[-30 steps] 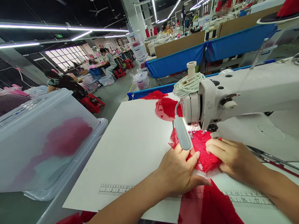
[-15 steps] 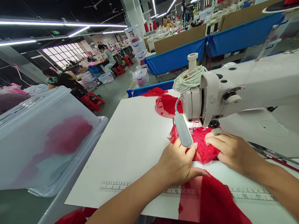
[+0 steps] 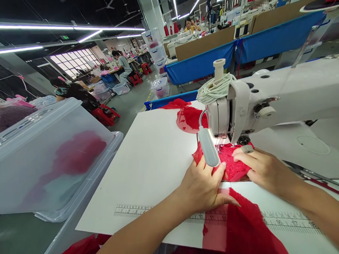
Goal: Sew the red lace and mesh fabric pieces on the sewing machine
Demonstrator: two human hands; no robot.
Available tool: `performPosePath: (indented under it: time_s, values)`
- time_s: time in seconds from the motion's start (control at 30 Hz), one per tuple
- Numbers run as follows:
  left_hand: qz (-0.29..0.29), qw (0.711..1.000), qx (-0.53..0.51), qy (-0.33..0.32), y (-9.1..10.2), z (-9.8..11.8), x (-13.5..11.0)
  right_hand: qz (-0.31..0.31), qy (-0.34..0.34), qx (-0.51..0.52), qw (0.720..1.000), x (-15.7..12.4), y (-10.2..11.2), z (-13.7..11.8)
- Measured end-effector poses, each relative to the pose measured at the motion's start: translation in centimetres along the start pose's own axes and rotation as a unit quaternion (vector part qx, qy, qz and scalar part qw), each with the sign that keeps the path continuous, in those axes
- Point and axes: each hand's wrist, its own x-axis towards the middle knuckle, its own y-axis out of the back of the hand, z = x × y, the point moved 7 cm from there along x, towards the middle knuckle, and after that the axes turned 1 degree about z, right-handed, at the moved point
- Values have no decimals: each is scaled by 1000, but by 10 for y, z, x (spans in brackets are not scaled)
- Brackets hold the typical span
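A piece of red lace fabric (image 3: 232,165) lies on the white table (image 3: 153,167) under the head of a white sewing machine (image 3: 272,97). My left hand (image 3: 204,186) rests flat on the fabric just in front of the machine's small lamp (image 3: 208,146), fingers spread. My right hand (image 3: 261,169) presses the lace from the right, fingers stretched toward the needle area. Sheer red cloth (image 3: 243,231) trails from under my hands over the table's front edge. The needle itself is hidden behind the lamp.
More red fabric (image 3: 189,118) lies behind the machine. A translucent plastic bin (image 3: 44,159) holding red cloth stands at the left. A ruler strip (image 3: 154,212) is printed along the table front. Other people sit at distant workstations.
Both hands and the lace have slid a little farther toward the machine, and more sheer red cloth now shows on the table in front of them.
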Motion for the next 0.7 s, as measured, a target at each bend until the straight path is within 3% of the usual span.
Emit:
performPosePath:
  time_s: [0.5, 0.7]
  values:
    - [36, 999, 37, 13, 5, -1, -2, 0, 44, -32, 999, 8, 3, -7]
    - [25, 999, 23, 30, 10, -6, 6, 31, 24, -152, 988, 7, 11, -15]
